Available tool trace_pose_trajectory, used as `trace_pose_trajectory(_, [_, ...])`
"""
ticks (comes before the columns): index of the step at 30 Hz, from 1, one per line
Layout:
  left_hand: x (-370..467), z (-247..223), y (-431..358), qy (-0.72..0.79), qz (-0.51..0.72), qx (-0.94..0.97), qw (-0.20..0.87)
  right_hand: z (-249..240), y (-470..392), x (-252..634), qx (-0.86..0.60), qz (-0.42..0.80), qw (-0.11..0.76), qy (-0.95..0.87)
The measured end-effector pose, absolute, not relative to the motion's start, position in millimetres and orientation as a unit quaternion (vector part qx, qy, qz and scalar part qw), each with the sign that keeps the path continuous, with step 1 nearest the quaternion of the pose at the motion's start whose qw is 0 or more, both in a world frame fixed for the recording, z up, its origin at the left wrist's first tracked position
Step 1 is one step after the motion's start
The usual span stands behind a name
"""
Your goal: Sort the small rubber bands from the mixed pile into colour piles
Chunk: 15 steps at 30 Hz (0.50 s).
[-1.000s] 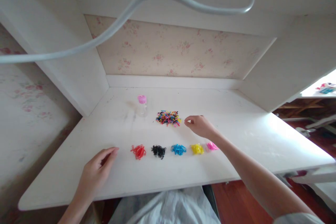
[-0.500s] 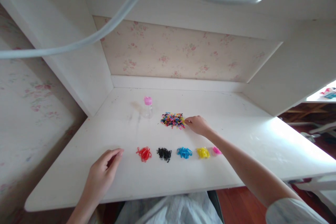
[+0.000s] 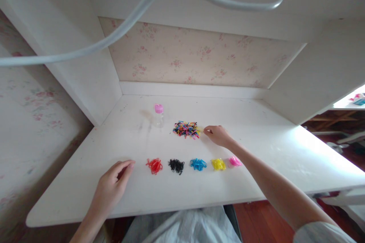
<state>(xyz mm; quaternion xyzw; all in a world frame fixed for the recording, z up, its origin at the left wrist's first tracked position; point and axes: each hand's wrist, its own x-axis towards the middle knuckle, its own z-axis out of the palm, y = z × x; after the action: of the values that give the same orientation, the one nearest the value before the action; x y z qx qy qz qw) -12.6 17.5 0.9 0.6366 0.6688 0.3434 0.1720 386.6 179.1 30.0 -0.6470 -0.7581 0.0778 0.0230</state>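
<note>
White desk [image 3: 242, 115], head view; clock positions read from the mixed pile [image 3: 186, 130] at centre, 12 toward the back wall.

Mixed pile: loose small bands in black, blue, pink, yellow and red, lying on the desk near its middle. One dark speck [image 3: 170, 133] sits apart at 9 o'clock, just beside it.

Right hand [image 3: 216, 135]: at 3 o'clock, palm down, thumb and fingertips drawn into a narrow pinch just beside the pile. Pale yellow shows at the fingertips; whether a band is gripped cannot be told. Forearm runs out toward 4 o'clock.

Left hand [image 3: 115, 182]: at 8 o'clock, near the front edge. Fingers curled, thumb tip close to the index tip, opening narrow; nothing seen between them. Nearest item is the red pile, apart from the fingertips.

Sorted row, single colours, left to right: red pile [image 3: 154, 166] at 7, black pile [image 3: 176, 166] between 6 and 7, blue pile [image 3: 198, 164] between 5 and 6, yellow pile [image 3: 218, 164] between 4 and 5, pink pile [image 3: 235, 161] at 4, beside the right forearm. Piles separate from one another.

Bottle [image 3: 159, 120]: clear, pink-topped, upright at 10 o'clock.
</note>
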Motion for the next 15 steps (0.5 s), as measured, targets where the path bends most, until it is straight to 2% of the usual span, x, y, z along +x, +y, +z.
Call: trace_pose_trajectory(15, [-10.3,3.0,16.3,0.665,0.334,0.644,0.177,26.0,182.7,383.4,-0.671,0.074,0.011,-0.738])
